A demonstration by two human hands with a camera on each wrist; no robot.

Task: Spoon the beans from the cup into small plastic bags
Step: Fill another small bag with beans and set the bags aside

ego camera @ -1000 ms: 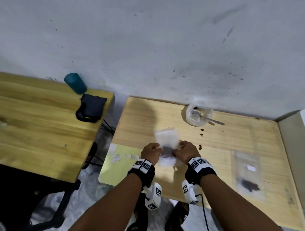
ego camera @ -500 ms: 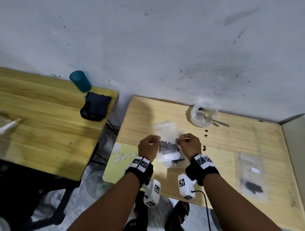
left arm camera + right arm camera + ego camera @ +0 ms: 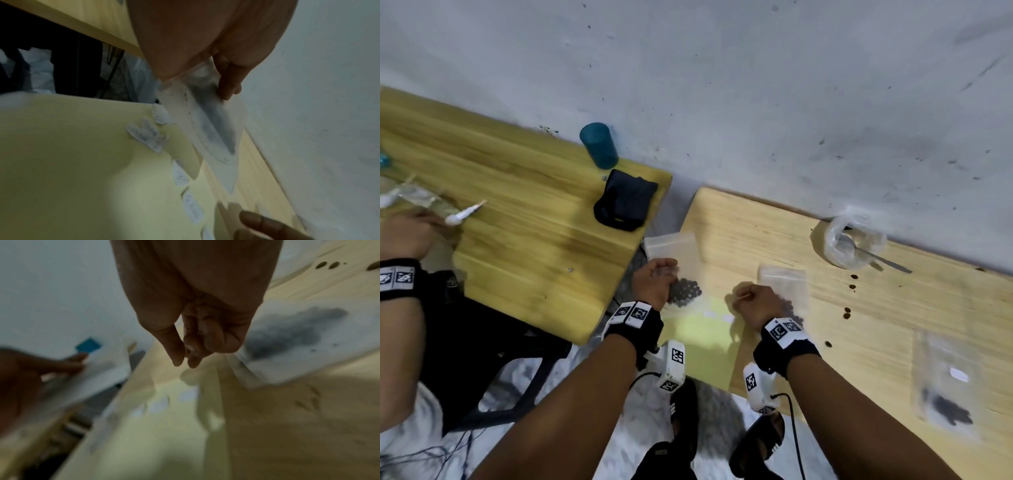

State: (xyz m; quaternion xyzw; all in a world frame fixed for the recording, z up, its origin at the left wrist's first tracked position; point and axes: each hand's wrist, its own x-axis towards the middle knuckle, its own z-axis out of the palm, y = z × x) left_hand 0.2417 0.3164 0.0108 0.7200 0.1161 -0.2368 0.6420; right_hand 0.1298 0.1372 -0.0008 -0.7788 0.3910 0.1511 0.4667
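Head view looks down on a pale wooden table [image 3: 893, 325] against a grey wall. Left hand [image 3: 654, 282] pinches a small clear bag [image 3: 678, 253] of dark beans [image 3: 685, 291] over the table's left edge, its fingers hiding part of the beans. Right hand [image 3: 756, 301] is curled, thumb against fingertips; a second bag [image 3: 789, 284] lies just beyond it, partly covered, and whether the hand grips it cannot be told. A clear cup [image 3: 854, 245] with a metal spoon [image 3: 876, 258] stands at the far edge by the wall; what the cup holds is unclear. Loose beans [image 3: 852, 282] dot the wood nearby. A filled bag [image 3: 945, 383] lies blurred at the right. A yellow sheet [image 3: 698, 329] carries white labels, legible in neither view. Left wrist view shows the thumb and finger [image 3: 228, 81] clamping the bag's edge. Right wrist view is smeared. On a neighbouring table [image 3: 517, 222] stand a teal tumbler [image 3: 599, 145] and a black pouch [image 3: 625, 200]; another person's hand [image 3: 407, 233] is cut off at the left.
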